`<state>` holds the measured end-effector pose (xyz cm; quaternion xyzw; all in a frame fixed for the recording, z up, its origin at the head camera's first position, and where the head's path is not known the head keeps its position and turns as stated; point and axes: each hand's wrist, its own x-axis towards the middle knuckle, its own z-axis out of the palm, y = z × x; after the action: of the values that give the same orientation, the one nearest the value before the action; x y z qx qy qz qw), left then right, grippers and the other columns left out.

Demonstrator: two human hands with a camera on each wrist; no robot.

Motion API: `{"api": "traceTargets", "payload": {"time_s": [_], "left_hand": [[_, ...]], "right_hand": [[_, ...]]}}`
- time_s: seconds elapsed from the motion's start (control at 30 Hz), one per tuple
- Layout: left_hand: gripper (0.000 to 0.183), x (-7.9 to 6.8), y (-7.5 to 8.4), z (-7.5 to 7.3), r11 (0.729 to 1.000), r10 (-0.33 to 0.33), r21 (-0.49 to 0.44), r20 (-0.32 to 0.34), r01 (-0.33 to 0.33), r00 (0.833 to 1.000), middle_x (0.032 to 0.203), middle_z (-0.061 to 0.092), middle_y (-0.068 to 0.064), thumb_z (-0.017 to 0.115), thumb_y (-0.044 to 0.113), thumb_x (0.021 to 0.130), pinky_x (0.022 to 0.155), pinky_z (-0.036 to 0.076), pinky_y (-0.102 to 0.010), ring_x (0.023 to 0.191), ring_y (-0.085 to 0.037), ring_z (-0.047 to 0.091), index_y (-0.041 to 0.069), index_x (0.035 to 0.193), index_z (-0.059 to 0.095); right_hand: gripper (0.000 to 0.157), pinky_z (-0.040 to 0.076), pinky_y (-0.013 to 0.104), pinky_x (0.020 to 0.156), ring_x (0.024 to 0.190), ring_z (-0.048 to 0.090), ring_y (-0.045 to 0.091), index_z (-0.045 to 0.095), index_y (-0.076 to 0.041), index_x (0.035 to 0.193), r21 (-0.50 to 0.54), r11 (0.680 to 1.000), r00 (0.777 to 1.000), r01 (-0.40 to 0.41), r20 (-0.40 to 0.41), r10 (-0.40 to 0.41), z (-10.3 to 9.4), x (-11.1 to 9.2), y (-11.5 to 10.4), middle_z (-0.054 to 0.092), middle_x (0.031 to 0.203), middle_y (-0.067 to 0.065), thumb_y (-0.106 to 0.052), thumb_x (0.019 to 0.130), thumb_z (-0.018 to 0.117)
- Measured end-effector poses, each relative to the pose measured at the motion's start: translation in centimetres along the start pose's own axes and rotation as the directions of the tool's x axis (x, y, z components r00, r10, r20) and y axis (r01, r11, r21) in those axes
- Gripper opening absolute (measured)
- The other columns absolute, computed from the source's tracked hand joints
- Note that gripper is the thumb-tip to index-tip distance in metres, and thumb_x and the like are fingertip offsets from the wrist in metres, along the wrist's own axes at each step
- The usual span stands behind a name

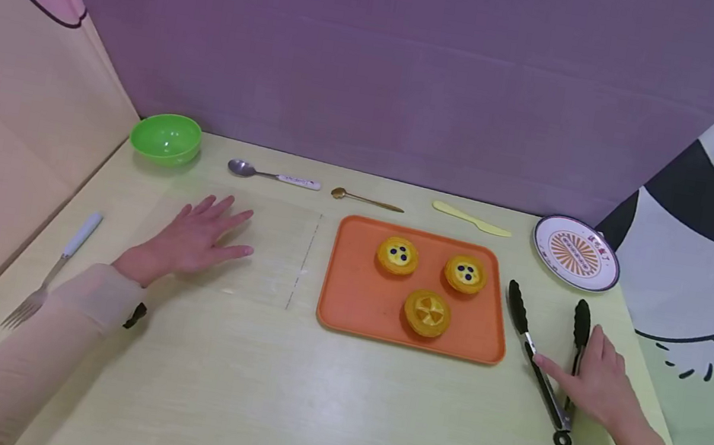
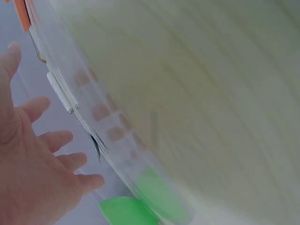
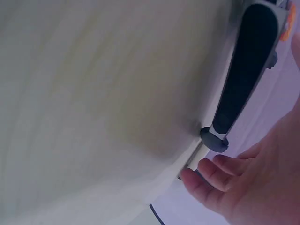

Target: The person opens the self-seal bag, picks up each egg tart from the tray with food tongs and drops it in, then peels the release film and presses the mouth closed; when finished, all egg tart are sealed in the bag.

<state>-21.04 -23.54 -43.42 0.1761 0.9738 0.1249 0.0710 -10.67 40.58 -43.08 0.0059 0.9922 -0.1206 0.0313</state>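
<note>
In the head view my left hand (image 1: 195,239) hovers over the table's left side, fingers spread, with nothing in it. A clear rectangular sheet or mat (image 1: 272,256) lies under and beside it. On the right, my right hand (image 1: 603,386) is at a pair of black-and-silver tongs (image 1: 542,377), which lie spread apart. The thumb reaches across toward their left arm, and the fingers extend along the right side. In the right wrist view the tongs' black handle (image 3: 248,65) passes by the hand, whose fingers are not closed round it. Whether the thumb touches the tongs is unclear.
An orange tray (image 1: 350,314) holds three tarts, one of them a tart (image 1: 426,313) with a star-like top. Behind lie a spoon (image 1: 274,175), a small gold spoon (image 1: 367,199) and a yellow knife (image 1: 471,218). A green bowl (image 1: 166,139), fork (image 1: 55,270) and plate (image 1: 576,253) flank them.
</note>
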Motion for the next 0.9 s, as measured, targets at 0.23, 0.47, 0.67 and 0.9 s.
{"api": "traceTargets", "payload": {"time_s": [0.23, 0.47, 0.67, 0.9], "left_hand": [[0.06, 0.4, 0.1, 0.3, 0.993, 0.083, -0.076, -0.058, -0.087, 0.995, 0.145, 0.033, -0.029, 0.052, 0.052, 0.091, 0.109, 0.018, -0.062, 0.135, -0.048, 0.024, 0.011, 0.135, 0.051], [0.045, 0.8, 0.2, 0.5, 0.988, 0.096, -0.115, -0.084, -0.105, 0.992, 0.141, 0.038, -0.03, 0.062, 0.034, 0.09, 0.11, 0.022, -0.057, 0.133, -0.045, 0.03, 0.01, 0.128, 0.059], [0.047, 0.9, 0.3, 0.5, 0.988, 0.069, -0.13, -0.08, -0.079, 0.994, 0.141, 0.038, -0.029, 0.064, 0.034, 0.088, 0.11, 0.022, -0.056, 0.134, -0.043, 0.029, 0.01, 0.128, 0.058], [0.042, 1.1, 0.2, 0.7, 0.988, 0.054, -0.139, -0.076, -0.064, 0.996, 0.138, 0.043, -0.028, 0.067, 0.029, 0.087, 0.109, 0.025, -0.055, 0.131, -0.042, 0.034, 0.01, 0.125, 0.061]], "right_hand": [[0.121, 0.025, 0.069, 0.091, 0.115, 0.017, 0.065, -0.002, 0.021, 0.137, 0.031, 0.997, 0.995, -0.073, 0.074, 0.07, 0.0, -0.7, -0.4, 0.015, 0.13, 0.052, -0.063, 0.078, 0.062], [0.123, 0.02, 0.069, 0.094, 0.118, 0.016, 0.064, -0.004, 0.024, 0.135, 0.043, 0.998, 0.994, -0.055, 0.092, 0.051, 0.4, -1.0, -0.5, 0.014, 0.13, 0.052, -0.06, 0.077, 0.065], [0.123, 0.019, 0.069, 0.095, 0.117, 0.016, 0.063, -0.003, 0.025, 0.134, 0.037, 0.998, 0.995, -0.051, 0.092, 0.048, 0.3, -1.2, -0.9, 0.015, 0.129, 0.052, -0.059, 0.077, 0.066], [0.122, 0.017, 0.069, 0.096, 0.118, 0.014, 0.064, -0.006, 0.024, 0.135, 0.058, 0.997, 0.993, -0.051, 0.107, 0.045, 0.0, -1.4, -1.1, 0.012, 0.131, 0.052, -0.057, 0.079, 0.065]]}}
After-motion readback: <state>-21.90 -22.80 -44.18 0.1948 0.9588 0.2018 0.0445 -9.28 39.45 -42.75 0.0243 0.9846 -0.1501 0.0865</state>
